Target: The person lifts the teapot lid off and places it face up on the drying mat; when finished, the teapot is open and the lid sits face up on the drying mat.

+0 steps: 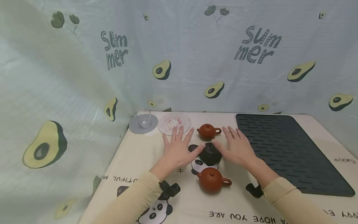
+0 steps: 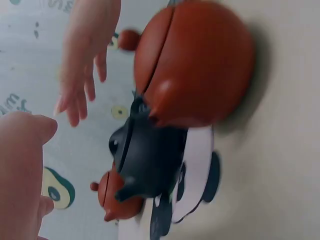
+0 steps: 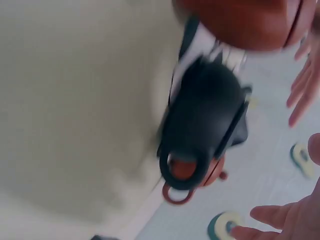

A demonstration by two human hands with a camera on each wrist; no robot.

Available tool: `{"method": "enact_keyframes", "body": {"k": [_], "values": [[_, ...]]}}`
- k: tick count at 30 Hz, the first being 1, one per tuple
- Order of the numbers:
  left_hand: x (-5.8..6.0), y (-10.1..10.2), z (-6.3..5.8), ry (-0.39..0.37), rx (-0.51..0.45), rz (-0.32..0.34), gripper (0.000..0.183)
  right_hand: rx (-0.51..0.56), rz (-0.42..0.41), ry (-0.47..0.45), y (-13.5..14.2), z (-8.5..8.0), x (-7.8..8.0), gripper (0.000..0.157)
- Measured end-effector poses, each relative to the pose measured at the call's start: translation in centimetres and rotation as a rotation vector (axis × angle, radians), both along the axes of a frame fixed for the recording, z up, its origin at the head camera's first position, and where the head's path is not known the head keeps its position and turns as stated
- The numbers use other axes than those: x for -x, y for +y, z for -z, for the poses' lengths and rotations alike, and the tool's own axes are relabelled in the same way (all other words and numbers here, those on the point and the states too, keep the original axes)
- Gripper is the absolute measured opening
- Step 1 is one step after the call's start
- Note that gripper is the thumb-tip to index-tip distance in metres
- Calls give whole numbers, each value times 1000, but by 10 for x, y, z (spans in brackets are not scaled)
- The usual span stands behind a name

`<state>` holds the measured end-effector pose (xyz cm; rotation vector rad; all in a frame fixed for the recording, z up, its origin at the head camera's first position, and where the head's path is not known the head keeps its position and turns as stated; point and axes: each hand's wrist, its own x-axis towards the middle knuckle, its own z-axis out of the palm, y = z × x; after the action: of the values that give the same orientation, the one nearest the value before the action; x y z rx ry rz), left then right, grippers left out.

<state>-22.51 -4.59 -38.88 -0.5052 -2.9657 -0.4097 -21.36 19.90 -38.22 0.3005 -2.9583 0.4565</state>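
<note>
Three small teapots stand in a row on the table: a reddish-brown one (image 1: 207,132) at the back, a black one (image 1: 210,155) in the middle and a larger-looking reddish-brown one (image 1: 211,181) at the front. My left hand (image 1: 177,153) hovers left of the black teapot, fingers spread and straight. On the other side my right hand (image 1: 238,150) is held likewise, palm down. Both thumbs come close over the black teapot's lid, and whether they touch it I cannot tell. The wrist views show the black teapot (image 2: 152,157) with its looped handle (image 3: 182,172) between its neighbours. Neither hand holds anything.
At the back left a clear glass cup (image 1: 144,120) stands on a grey round coaster (image 1: 134,128). Beside it lies a patterned clear plate (image 1: 165,130). A dark ridged mat (image 1: 291,155) covers the right side. Printed sheeting (image 1: 184,46) hangs behind the table.
</note>
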Motion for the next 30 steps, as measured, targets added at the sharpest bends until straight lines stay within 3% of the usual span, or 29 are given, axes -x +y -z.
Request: {"method": "enact_keyframes", "body": {"k": [7, 13, 17, 22, 26, 30], "values": [[-39, -5, 24, 15, -152, 96, 84, 2, -95, 64, -13, 10, -37, 83], [-59, -6, 48, 29, -277, 228, 70, 28, -119, 85, -19, 20, -61, 72], [-63, -6, 60, 48, -375, 271, 55, 40, -127, 97, -21, 25, -72, 59], [-62, -4, 68, 73, -493, 262, 42, 72, -119, 129, -26, 27, -76, 45], [-61, -4, 71, 110, -514, 238, 37, 65, -119, 153, -29, 29, -77, 36], [-61, -3, 73, 134, -506, 219, 32, 14, -137, 208, -32, 31, -77, 38]]}}
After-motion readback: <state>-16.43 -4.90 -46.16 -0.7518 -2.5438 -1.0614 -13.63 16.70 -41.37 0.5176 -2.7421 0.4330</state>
